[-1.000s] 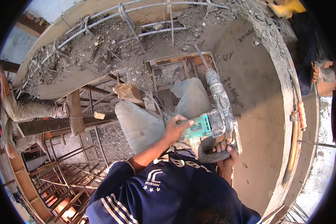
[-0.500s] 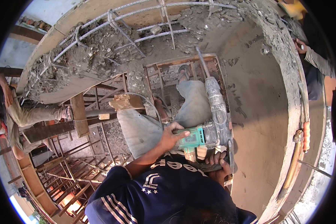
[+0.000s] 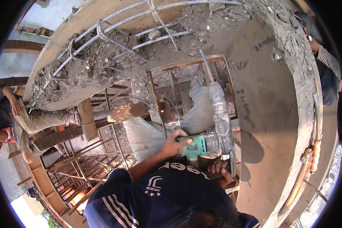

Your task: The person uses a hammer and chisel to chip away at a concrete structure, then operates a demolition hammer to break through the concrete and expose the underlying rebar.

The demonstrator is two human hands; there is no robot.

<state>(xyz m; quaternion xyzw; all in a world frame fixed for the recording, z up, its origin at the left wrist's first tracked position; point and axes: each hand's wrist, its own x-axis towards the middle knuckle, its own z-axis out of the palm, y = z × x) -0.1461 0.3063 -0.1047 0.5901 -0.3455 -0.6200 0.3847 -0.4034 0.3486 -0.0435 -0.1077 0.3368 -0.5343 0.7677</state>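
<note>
I hold a grey and green demolition hammer (image 3: 219, 125) pointing up and away from me. My left hand (image 3: 174, 142) grips its green side handle. My right hand (image 3: 221, 171) is wrapped around the black rear grip, partly hidden under the tool. The steel chisel bit (image 3: 204, 65) reaches toward broken concrete (image 3: 114, 60) with bare bent rebar (image 3: 140, 41) running through it. My grey trouser legs (image 3: 148, 136) and dark blue shirt fill the lower middle.
A smooth concrete beam face (image 3: 266, 114) runs down the right. Wooden scaffolding and formwork (image 3: 83, 167) drop away at lower left. One person in tan trousers (image 3: 34, 121) sits at the left edge. Another person's striped sleeve (image 3: 326, 57) shows at upper right.
The hammer and both hands have shifted slightly down and left in view as my head moved. The grips stay the same. The person at upper right has moved closer to the rim.
</note>
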